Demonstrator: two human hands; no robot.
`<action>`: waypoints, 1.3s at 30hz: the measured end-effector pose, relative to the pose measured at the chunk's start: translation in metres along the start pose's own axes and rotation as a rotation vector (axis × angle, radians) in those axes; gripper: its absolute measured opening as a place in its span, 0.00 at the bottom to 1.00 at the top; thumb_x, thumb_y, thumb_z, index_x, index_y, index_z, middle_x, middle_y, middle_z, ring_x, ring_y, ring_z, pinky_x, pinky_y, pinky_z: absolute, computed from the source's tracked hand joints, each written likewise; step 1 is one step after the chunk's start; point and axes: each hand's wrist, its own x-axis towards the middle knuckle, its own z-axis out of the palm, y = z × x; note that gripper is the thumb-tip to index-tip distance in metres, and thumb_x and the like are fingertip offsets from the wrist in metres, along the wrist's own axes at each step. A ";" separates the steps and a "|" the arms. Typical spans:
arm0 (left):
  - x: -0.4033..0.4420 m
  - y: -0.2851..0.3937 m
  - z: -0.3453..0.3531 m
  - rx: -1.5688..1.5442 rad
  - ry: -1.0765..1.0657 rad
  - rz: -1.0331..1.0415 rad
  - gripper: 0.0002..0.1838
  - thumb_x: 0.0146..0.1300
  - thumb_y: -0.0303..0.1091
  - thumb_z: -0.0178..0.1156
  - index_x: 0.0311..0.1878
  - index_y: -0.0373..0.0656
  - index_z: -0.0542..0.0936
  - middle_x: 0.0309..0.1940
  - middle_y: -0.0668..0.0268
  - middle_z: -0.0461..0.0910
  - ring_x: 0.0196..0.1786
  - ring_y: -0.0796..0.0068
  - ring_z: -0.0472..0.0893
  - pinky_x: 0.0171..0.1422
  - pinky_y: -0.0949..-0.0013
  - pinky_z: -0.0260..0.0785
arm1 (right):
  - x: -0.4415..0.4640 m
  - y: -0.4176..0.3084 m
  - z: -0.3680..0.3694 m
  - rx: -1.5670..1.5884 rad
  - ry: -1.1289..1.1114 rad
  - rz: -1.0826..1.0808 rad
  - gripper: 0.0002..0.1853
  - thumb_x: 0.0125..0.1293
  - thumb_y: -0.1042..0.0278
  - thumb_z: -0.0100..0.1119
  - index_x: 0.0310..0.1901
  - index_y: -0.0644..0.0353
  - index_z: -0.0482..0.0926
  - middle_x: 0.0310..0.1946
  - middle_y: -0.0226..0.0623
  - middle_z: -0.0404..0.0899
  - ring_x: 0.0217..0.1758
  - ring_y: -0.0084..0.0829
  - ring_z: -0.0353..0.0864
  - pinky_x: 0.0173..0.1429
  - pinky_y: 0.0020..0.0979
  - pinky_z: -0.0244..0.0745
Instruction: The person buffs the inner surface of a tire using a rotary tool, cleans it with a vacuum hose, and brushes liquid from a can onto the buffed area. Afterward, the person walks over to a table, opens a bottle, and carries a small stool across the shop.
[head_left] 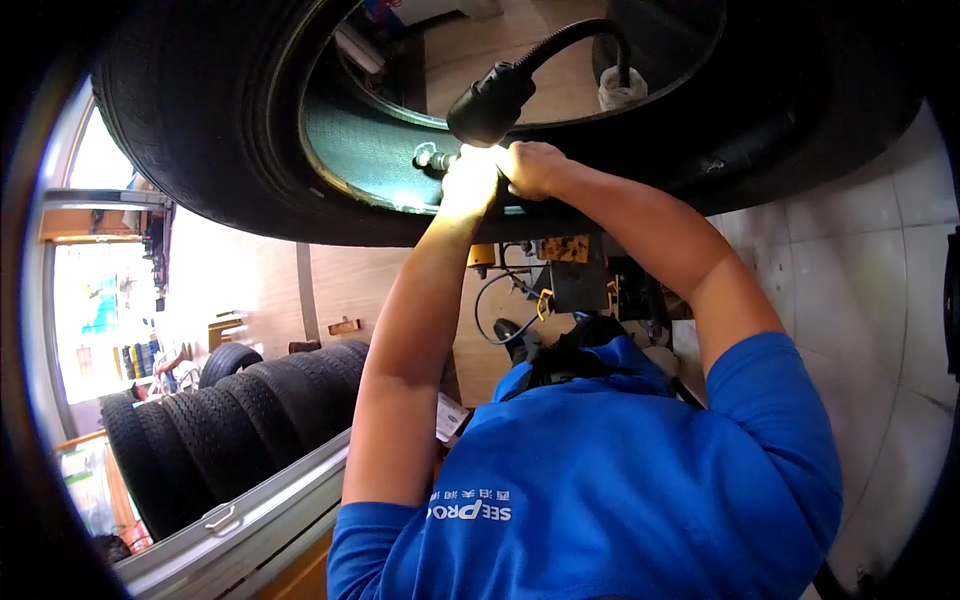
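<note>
Tire (215, 130) seemed heavy, stiff, best held by near rim; left hand (468, 186) gripped tool (438, 160), couldn't tell right hand's (533, 168) hold.

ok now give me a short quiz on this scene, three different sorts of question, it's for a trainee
1. True or false: at the large tire, the black lamp lights the left hand more brightly than the right hand.
2. Multiple choice: where does the row of smaller tires stand?
a) on the person's left side
b) on the person's right side
c) inside the large tire
3. Fill in the missing word: the person's short-sleeved shirt is ____.

Key: 1 true; 2 a; 3 blue
</note>
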 end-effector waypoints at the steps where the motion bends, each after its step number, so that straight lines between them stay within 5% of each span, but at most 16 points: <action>1: -0.002 0.002 -0.001 -0.002 0.001 -0.004 0.19 0.71 0.40 0.40 0.54 0.39 0.73 0.46 0.43 0.78 0.50 0.49 0.80 0.54 0.54 0.71 | -0.001 -0.001 -0.002 0.016 -0.066 0.046 0.19 0.56 0.63 0.63 0.48 0.61 0.77 0.42 0.50 0.81 0.48 0.46 0.82 0.52 0.41 0.77; 10: -0.004 0.004 0.007 -0.146 -0.003 -0.024 0.22 0.70 0.45 0.40 0.57 0.43 0.74 0.48 0.47 0.79 0.49 0.49 0.80 0.54 0.55 0.70 | 0.015 0.002 0.018 0.044 -0.058 0.161 0.15 0.53 0.68 0.62 0.44 0.59 0.82 0.38 0.49 0.83 0.45 0.46 0.84 0.48 0.41 0.79; 12: 0.001 0.010 0.002 -0.165 0.006 -0.112 0.24 0.70 0.52 0.41 0.57 0.47 0.76 0.47 0.48 0.80 0.48 0.50 0.80 0.54 0.56 0.71 | 0.011 -0.003 0.014 0.250 0.208 0.232 0.13 0.51 0.69 0.62 0.41 0.58 0.83 0.37 0.49 0.83 0.44 0.45 0.84 0.46 0.42 0.80; 14: 0.002 0.016 -0.003 -0.167 0.031 -0.155 0.24 0.69 0.52 0.45 0.54 0.43 0.77 0.44 0.48 0.81 0.48 0.52 0.81 0.53 0.57 0.72 | 0.034 0.009 0.028 0.107 0.037 0.218 0.23 0.60 0.64 0.57 0.56 0.65 0.74 0.48 0.54 0.81 0.52 0.45 0.82 0.53 0.42 0.78; 16: 0.001 0.013 -0.005 -0.133 0.001 -0.183 0.23 0.68 0.51 0.46 0.53 0.42 0.77 0.44 0.48 0.81 0.48 0.53 0.81 0.53 0.57 0.72 | 0.033 0.005 0.023 0.053 0.018 0.224 0.22 0.62 0.64 0.55 0.57 0.64 0.74 0.47 0.53 0.81 0.52 0.44 0.82 0.53 0.42 0.78; 21: 0.000 0.001 0.008 -0.182 0.108 -0.074 0.22 0.68 0.48 0.46 0.53 0.41 0.76 0.44 0.49 0.81 0.48 0.53 0.82 0.53 0.57 0.73 | 0.006 -0.005 0.003 0.405 0.264 -0.007 0.15 0.65 0.65 0.52 0.51 0.53 0.80 0.47 0.47 0.82 0.47 0.39 0.85 0.47 0.39 0.78; 24: 0.004 0.003 0.010 -0.224 0.119 -0.102 0.20 0.68 0.46 0.46 0.53 0.41 0.76 0.43 0.49 0.81 0.47 0.52 0.81 0.52 0.56 0.73 | 0.027 0.010 0.030 0.173 0.189 0.028 0.12 0.65 0.62 0.51 0.47 0.51 0.81 0.43 0.41 0.84 0.45 0.40 0.84 0.47 0.37 0.78; 28: 0.000 -0.004 0.016 -0.175 0.166 0.025 0.19 0.68 0.44 0.47 0.52 0.41 0.76 0.41 0.48 0.81 0.46 0.50 0.81 0.51 0.55 0.73 | 0.052 0.027 0.069 0.347 0.170 0.078 0.11 0.65 0.62 0.51 0.45 0.51 0.82 0.42 0.37 0.84 0.43 0.37 0.85 0.46 0.36 0.78; 30: 0.000 -0.001 0.013 -0.185 0.132 -0.038 0.18 0.68 0.42 0.46 0.52 0.42 0.75 0.41 0.46 0.80 0.45 0.49 0.81 0.50 0.54 0.74 | 0.063 0.031 0.081 0.116 0.110 0.105 0.12 0.64 0.60 0.53 0.45 0.51 0.82 0.41 0.36 0.85 0.43 0.34 0.85 0.47 0.35 0.78; 37: -0.002 0.001 0.013 -0.166 0.136 -0.076 0.18 0.68 0.41 0.46 0.53 0.42 0.74 0.42 0.45 0.79 0.43 0.48 0.81 0.47 0.54 0.75 | 0.016 -0.001 0.007 0.237 0.051 0.159 0.17 0.63 0.64 0.52 0.53 0.53 0.79 0.50 0.42 0.81 0.48 0.44 0.83 0.50 0.44 0.79; 39: 0.006 -0.012 0.028 -0.115 0.187 0.028 0.18 0.68 0.42 0.46 0.52 0.41 0.74 0.42 0.45 0.79 0.43 0.48 0.81 0.46 0.53 0.75 | 0.022 0.001 0.010 0.064 -0.008 0.092 0.17 0.62 0.63 0.54 0.52 0.53 0.79 0.49 0.42 0.82 0.49 0.44 0.84 0.50 0.44 0.79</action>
